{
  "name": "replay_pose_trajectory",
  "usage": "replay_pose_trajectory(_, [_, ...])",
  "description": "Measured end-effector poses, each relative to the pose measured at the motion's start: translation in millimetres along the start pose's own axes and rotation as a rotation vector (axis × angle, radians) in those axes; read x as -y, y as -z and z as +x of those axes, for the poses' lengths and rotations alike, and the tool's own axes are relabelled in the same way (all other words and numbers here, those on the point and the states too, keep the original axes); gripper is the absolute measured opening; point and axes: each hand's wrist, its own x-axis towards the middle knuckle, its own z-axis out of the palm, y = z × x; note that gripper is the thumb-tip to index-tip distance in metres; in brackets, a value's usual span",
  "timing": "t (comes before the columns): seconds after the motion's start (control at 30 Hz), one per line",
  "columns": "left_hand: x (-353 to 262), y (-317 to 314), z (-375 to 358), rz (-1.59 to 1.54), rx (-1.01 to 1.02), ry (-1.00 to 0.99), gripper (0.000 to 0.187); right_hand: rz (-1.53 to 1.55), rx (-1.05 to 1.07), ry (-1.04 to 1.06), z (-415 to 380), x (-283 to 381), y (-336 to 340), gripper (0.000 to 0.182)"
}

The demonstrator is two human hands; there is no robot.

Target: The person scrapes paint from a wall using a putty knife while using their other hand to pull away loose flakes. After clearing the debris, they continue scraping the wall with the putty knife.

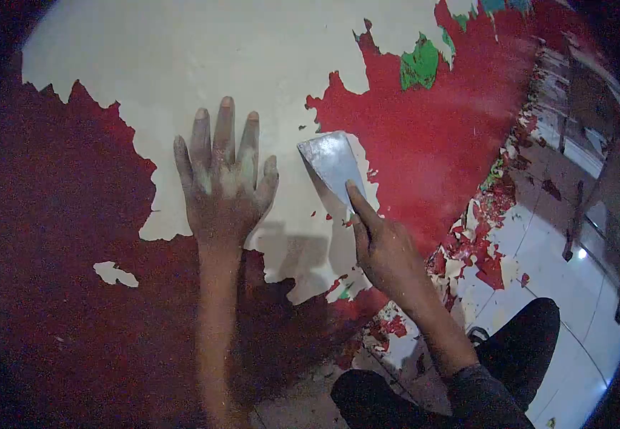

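Note:
My left hand lies flat on a bare, cream-white part of the wall, its fingers spread and pale dust over the knuckles. In my right hand is a paint scraper with a wide metal blade, the index finger stretched along it. The blade is over the bare patch, close to the ragged edge of the red paint on its right; its handle is hidden in my fist. Small red flecks dot the cream surface just below the blade.
Peeled paint flakes are heaped along the foot of the wall on the white tiled floor. A green paint patch shows higher up. My bent knees in dark trousers are at the lower right. Dark furniture legs stand at the right.

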Motion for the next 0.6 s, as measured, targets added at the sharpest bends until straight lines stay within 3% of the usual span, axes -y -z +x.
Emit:
replay_pose_trajectory(0.17, [1, 1, 1, -0.044, 0.002, 0.003, 0.052, -0.046, 0.000, -0.055, -2, 0, -3, 0.046])
replay_pose_trajectory(0.27, [0, 1, 0, -0.078, 0.002, -0.007, 0.054, -0.139, -0.099, 0.034, 12, -3, -14, 0.046])
replay_pose_trajectory(0.4, [3, 2, 2, -0.098, 0.018, -0.007, 0.054, -0.130, 0.061, 0.004, 2, -3, -2, 0.057])
replay_pose_trajectory(0.53, [2, 4, 1, -0.109, 0.000, -0.008, 0.054, -0.098, -0.154, 0.059, 23, 9, 2, 0.047])
replay_pose_trajectory(0.6, [3, 4, 2, -0.140, 0.013, -0.002, 0.054, -0.092, -0.043, 0.013, 8, 3, 1, 0.051])
